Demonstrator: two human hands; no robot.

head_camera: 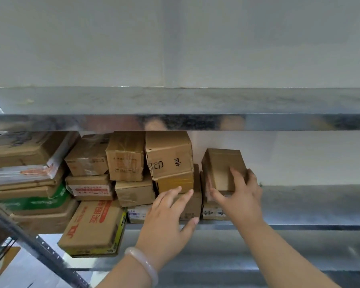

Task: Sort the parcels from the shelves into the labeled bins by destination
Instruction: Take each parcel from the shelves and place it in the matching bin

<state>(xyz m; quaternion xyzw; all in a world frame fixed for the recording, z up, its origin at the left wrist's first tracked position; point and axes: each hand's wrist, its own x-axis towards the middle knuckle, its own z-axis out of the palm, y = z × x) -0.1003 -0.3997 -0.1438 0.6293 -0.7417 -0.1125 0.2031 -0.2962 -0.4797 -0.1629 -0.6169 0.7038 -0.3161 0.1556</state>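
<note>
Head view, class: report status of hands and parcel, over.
Right grip holds small box atop lower parcel. Left grip open, fingers at neighbouring stack. Stack close beside the box; bins not in view.

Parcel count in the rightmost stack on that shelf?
2 visible: the small box on top, gripped by the right hand, and the labelled box under it, on the shelf. The hand may hide another between them.

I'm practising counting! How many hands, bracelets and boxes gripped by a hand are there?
Hands: 2, the left hand and the right hand
Bracelets: 1, the pale bracelet
Gripped boxes: 1, the small box
Total: 4
</note>
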